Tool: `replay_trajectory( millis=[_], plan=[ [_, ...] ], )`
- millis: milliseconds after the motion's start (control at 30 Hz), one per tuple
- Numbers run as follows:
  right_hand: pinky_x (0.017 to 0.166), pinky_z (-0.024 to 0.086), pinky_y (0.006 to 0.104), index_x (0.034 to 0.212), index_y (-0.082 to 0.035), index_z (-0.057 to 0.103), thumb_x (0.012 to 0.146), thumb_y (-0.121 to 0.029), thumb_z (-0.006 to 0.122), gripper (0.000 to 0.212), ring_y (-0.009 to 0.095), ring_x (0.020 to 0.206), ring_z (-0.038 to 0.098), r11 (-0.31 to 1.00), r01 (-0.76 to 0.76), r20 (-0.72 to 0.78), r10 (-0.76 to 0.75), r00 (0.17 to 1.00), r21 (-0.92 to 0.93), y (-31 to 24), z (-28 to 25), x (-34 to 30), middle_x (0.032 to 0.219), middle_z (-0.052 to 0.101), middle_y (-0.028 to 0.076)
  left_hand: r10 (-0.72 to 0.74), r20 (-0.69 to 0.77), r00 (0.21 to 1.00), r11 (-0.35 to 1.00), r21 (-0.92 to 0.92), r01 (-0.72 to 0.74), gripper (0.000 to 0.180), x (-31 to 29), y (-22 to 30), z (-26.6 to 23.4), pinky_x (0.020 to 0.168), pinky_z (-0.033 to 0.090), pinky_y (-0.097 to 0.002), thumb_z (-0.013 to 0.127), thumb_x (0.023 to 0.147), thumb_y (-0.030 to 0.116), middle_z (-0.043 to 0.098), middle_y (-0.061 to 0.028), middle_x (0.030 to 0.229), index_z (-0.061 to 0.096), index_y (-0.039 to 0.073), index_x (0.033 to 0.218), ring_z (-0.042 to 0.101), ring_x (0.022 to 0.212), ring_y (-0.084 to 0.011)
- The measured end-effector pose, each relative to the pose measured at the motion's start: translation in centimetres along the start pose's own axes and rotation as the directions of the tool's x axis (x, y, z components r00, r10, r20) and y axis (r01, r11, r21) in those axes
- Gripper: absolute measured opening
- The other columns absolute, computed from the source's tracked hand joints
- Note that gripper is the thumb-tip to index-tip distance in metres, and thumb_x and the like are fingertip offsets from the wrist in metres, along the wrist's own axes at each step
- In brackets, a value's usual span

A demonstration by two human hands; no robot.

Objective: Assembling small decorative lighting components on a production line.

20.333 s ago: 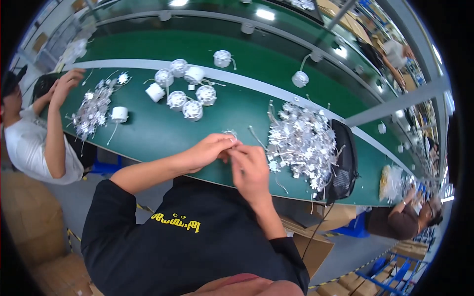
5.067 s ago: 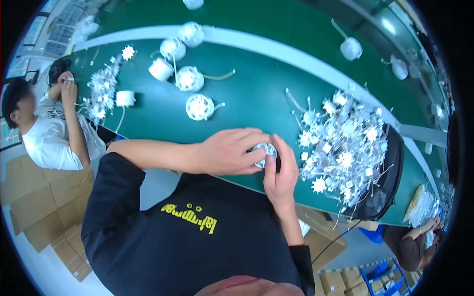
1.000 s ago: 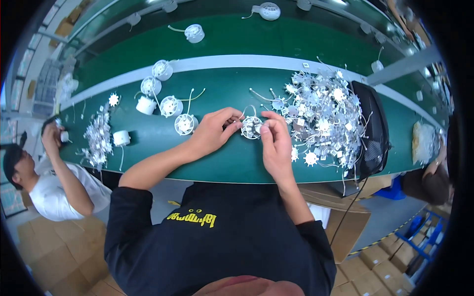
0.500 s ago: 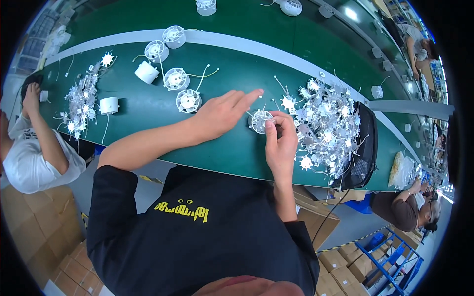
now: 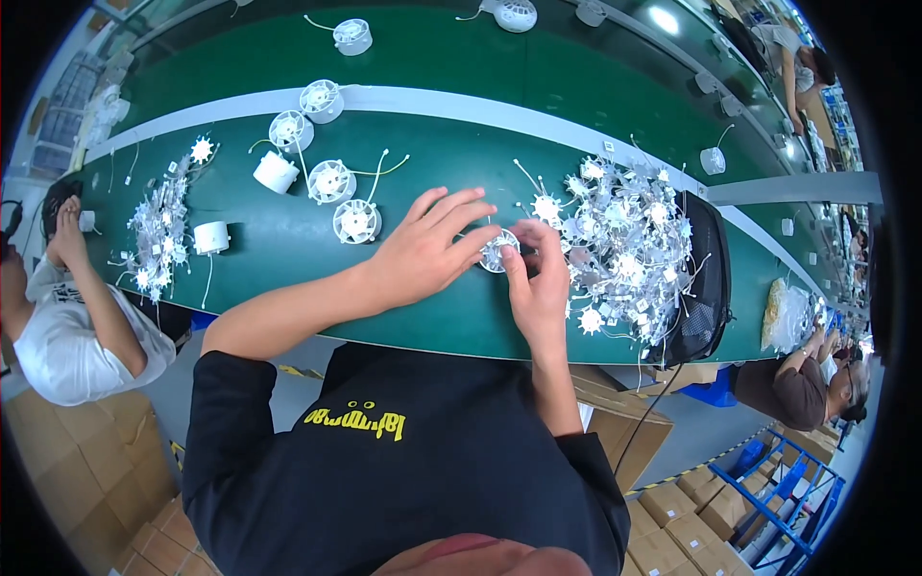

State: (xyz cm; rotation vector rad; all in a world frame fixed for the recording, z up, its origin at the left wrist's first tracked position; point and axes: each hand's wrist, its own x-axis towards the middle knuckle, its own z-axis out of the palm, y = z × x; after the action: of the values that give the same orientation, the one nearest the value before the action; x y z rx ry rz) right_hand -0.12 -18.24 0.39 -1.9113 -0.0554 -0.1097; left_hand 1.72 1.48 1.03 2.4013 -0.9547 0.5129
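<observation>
A round white plastic fan housing [image 5: 498,252] with spokes rests at the green bench top in front of me. My right hand [image 5: 540,283] grips its right side between thumb and fingers. From the left, my left hand [image 5: 427,248] reaches over with its fingers spread, the lower fingertips at the housing's left rim. Whether those fingertips press on it is hard to see. To the right of my right hand lies a heap of small white star-shaped parts with wires [image 5: 629,245]. One star-shaped part [image 5: 547,208] lies just beyond my right fingers.
Several similar white housings [image 5: 331,181] stand to the left, some trailing wires. Farther left lies another heap of star-shaped parts [image 5: 158,230], beside a co-worker [image 5: 82,331]. A black mesh case [image 5: 706,278] borders the right heap. A pale strip [image 5: 432,101] crosses the bench behind.
My left hand has spread its fingers and brought the lower ones down to the housing. The right hand still grips the housing. The whole view has shifted slightly.
</observation>
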Motion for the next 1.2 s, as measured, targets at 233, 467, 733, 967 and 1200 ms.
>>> replay_trajectory(
  millis=[233, 467, 733, 967, 1200],
  plan=[
    [0.071, 0.051, 0.0286, 0.112, -0.001, 0.067, 0.095, -0.003, 0.067, 0.017, 0.020, 0.089, 0.065, 0.993, 0.111, 0.084, -0.108, 0.991, -0.037, 0.3, -0.5, 0.3, 0.112, 0.066, 0.012, -0.039, 0.124, 0.992, 0.970, -0.233, 0.067, 0.016, -0.6, -2.5, 0.7, 0.097, 0.047, -0.0429, 0.076, 0.084, 0.011, 0.066, -0.0061, 0.100, 0.068, 0.008, 0.098, 0.064, 0.101, -0.0253],
    [0.072, 0.051, 0.0295, 0.119, -0.002, 0.068, 0.096, -0.003, 0.065, 0.023, 0.022, 0.090, 0.065, 0.988, 0.138, 0.077, -0.133, 0.988, -0.067, 0.3, -0.5, 0.0, 0.112, 0.067, 0.013, -0.079, 0.178, 0.981, 0.990, -0.100, 0.097, 0.016, 0.1, -1.4, -0.2, 0.094, 0.049, -0.0402, 0.075, 0.086, 0.013, 0.066, -0.0067, 0.096, 0.066, 0.007, 0.098, 0.065, 0.094, -0.0269],
    [0.091, 0.054, 0.0404, 0.125, -0.001, 0.067, 0.098, -0.005, 0.061, 0.028, 0.035, 0.110, 0.066, 0.969, 0.235, 0.084, -0.228, 0.970, -0.079, 0.8, -0.3, -1.1, 0.122, 0.067, 0.017, -0.099, 0.185, 0.978, 0.953, -0.266, 0.146, 0.033, -0.2, -0.3, 0.0, 0.091, 0.056, -0.0416, 0.076, 0.086, 0.014, 0.067, -0.0099, 0.121, 0.062, 0.007, 0.116, 0.069, 0.105, -0.0312],
    [0.098, 0.051, 0.0415, 0.127, 0.000, 0.065, 0.098, -0.004, 0.059, 0.030, 0.036, 0.119, 0.064, 0.982, 0.188, 0.122, -0.187, 0.975, 0.006, 1.4, -0.8, -1.4, 0.128, 0.067, 0.019, -0.043, 0.265, 0.963, 0.952, -0.281, 0.119, 0.037, 0.0, -0.4, -0.3, 0.086, 0.058, -0.0405, 0.079, 0.085, 0.019, 0.067, -0.0102, 0.124, 0.062, 0.006, 0.116, 0.070, 0.104, -0.0316],
    [0.098, 0.051, 0.0412, 0.125, 0.000, 0.065, 0.096, -0.005, 0.061, 0.029, 0.036, 0.119, 0.065, 0.981, 0.192, 0.155, -0.191, 0.969, 0.004, 1.3, -0.9, -1.1, 0.128, 0.067, 0.019, -0.064, 0.201, 0.977, 0.975, -0.198, 0.104, 0.041, -0.4, 0.1, 0.3, 0.083, 0.059, -0.0391, 0.082, 0.082, 0.024, 0.067, -0.0078, 0.125, 0.063, 0.007, 0.114, 0.072, 0.100, -0.0290]
  ],
)
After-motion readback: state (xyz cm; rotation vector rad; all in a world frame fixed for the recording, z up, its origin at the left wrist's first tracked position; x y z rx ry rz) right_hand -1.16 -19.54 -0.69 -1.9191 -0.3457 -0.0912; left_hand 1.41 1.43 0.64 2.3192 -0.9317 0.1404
